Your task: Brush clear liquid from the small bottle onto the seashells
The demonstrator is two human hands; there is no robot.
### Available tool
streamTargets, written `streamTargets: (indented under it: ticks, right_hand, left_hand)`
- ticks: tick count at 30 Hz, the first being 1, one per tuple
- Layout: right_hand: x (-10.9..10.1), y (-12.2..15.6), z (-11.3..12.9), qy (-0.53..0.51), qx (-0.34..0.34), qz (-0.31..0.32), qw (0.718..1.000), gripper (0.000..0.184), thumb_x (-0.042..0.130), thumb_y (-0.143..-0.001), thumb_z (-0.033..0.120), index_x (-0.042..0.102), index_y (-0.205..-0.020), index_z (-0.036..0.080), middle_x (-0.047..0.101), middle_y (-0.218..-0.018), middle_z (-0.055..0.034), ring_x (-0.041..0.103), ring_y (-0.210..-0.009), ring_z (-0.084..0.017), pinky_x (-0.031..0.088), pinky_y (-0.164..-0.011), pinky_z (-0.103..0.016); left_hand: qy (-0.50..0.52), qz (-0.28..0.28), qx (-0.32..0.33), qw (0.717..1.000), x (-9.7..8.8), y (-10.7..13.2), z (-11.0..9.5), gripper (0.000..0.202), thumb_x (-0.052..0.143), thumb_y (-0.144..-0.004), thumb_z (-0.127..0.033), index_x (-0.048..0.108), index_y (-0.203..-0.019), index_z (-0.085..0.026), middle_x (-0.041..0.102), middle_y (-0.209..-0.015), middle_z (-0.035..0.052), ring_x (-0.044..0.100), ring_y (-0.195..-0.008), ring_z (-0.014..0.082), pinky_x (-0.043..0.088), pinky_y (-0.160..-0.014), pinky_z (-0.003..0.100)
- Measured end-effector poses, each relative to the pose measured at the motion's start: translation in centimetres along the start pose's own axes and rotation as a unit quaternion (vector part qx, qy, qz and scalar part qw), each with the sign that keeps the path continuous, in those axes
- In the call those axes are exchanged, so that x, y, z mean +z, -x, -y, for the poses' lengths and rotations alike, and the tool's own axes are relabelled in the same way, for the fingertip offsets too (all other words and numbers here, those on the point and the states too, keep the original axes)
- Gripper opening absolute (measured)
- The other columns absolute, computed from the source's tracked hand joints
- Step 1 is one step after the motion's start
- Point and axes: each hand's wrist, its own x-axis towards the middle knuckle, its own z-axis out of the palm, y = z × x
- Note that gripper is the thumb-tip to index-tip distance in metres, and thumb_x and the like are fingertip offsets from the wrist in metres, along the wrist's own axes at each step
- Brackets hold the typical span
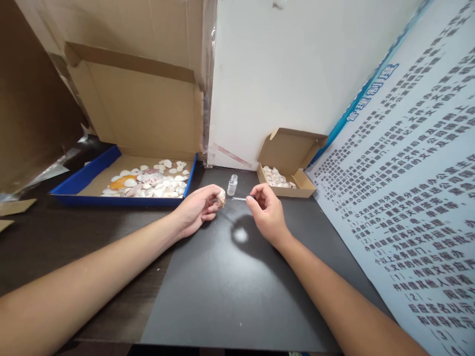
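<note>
A small brownish, ridged seashell point(221, 199) is pinched upright in the fingertips of my left hand point(196, 210). My right hand point(269, 213) is closed around the dark end of a thin applicator brush point(239, 199), whose pale stem points left at the shell. A narrow gap appears to separate the brush tip from the shell. Just behind the stem stands a small clear glass bottle point(232, 186) with a label and no cap on its neck. My fingers partly hide the shell and the brush's dark end.
On the left, a blue-edged cardboard tray point(67, 193) with a raised lid holds many white shells and an orange one. An open cardboard box point(305, 187) of small white shells stands right of the bottle. A dark grey mat point(222, 301) covers the table; a printed sheet point(401, 163) lines the right.
</note>
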Motion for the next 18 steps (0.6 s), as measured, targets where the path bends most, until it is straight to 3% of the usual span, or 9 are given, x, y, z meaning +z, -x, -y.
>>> streamTargets:
  ticks: [11, 18]
  right_hand:
    - [-0.01, 0.00, 0.42, -0.028, -0.017, -0.025, 0.999, 0.012, 0.058, -0.082, 0.027, 0.047, -0.080, 0.022, 0.041, -0.062, 0.0064, 0.036, -0.054, -0.010, 0.031, -0.051, -0.024]
    - [-0.10, -0.06, 0.06, -0.034, -0.021, -0.022, 0.999, 0.013, 0.057, -0.082, 0.028, 0.046, -0.080, 0.022, 0.040, -0.063, 0.0063, 0.036, -0.054, -0.010, 0.031, -0.052, -0.024]
  left_hand:
    - [-0.034, 0.003, -0.033, 0.999, -0.76, -0.31, -0.72, 0.009, 0.062, -0.078, -0.020, 0.057, -0.079, -0.013, 0.057, -0.077, 0.0014, 0.028, -0.041, 0.0003, 0.010, -0.032, 0.013]
    - [-0.059, -0.013, 0.007, 0.998, -0.55, -0.38, -0.58, 0.015, 0.060, -0.076, -0.024, 0.052, -0.069, -0.014, 0.047, -0.060, -0.0021, 0.028, -0.041, 0.0019, 0.015, -0.038, 0.015]
